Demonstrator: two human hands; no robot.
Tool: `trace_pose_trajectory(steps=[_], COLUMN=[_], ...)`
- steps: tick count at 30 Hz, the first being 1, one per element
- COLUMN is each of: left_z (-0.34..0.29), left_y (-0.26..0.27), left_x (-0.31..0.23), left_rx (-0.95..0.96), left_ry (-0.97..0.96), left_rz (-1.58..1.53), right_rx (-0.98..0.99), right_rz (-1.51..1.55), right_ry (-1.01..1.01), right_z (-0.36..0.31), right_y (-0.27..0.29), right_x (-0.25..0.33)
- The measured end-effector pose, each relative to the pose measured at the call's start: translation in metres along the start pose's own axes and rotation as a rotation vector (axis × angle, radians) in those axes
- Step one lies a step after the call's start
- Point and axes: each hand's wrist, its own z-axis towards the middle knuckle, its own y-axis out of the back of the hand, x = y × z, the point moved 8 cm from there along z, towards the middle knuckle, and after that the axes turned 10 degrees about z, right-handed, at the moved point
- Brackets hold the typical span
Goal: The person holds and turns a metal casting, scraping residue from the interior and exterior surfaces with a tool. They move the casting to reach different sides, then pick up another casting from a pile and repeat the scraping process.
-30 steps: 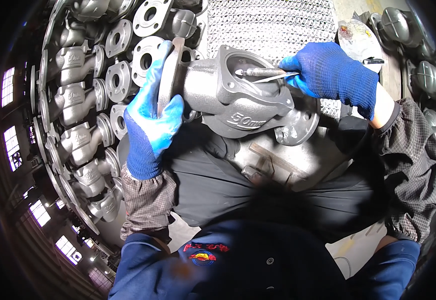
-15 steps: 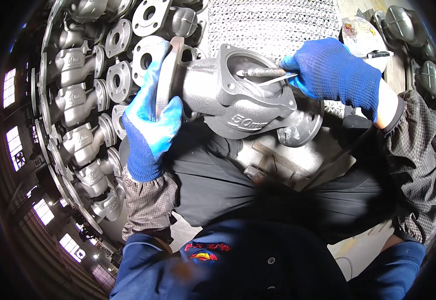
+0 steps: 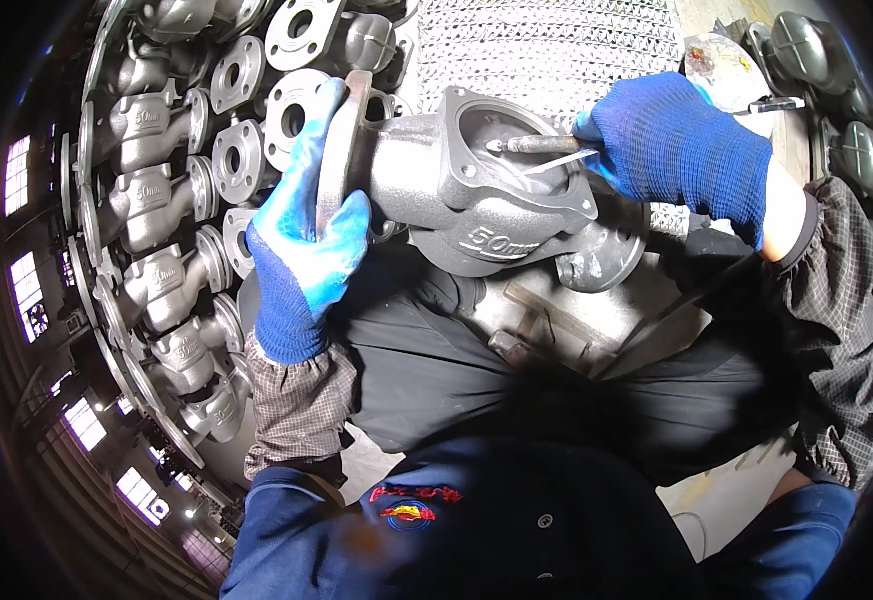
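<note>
I judge the work mid-way — my left hand (image 3: 302, 240) grips the cast valve body (image 3: 477, 190) at centre frame, my right hand (image 3: 682, 150) holds a slim tool (image 3: 537, 147) inside its open top.

— What colours show on each hand?
— Left hand (image 3: 307, 255) and right hand (image 3: 682, 150) wear blue knit gloves, above grey checked sleeve covers (image 3: 297, 400).
— And the metal?
— The valve body (image 3: 457, 185) is dull grey; the stacked castings (image 3: 157, 200) at upper left match, and the mesh sheet (image 3: 547, 45) is pale grey.
</note>
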Motion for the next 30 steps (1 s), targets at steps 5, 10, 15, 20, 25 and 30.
trace_pose_trajectory(steps=[5, 10, 15, 20, 25, 30], left_z=[0.0, 0.0, 0.001, 0.002, 0.0, -0.004], left_y=[-0.001, 0.0, -0.003, -0.003, -0.001, 0.0], left_x=[0.0, 0.003, -0.002, -0.008, -0.003, 0.006], left_rx=[0.006, 0.005, 0.002, 0.025, 0.062, 0.027], left_ry=[0.001, 0.007, -0.029, -0.067, -0.049, 0.024], left_rz=[0.008, 0.011, -0.051, -0.049, -0.254, -0.285], right_rx=[-0.053, -0.16, 0.012, -0.2, -0.366, -0.551], right_rz=[-0.018, 0.021, -0.029, 0.084, 0.028, 1.225], right_ry=[0.016, 0.062, 0.085, 0.055, 0.171, -0.226], right_z=[-0.002, -0.006, 0.011, -0.009, -0.035, -0.096], right_y=[0.001, 0.004, -0.002, -0.005, 0.006, 0.017], right_x=[-0.001, 0.001, -0.003, 0.0, 0.009, -0.031])
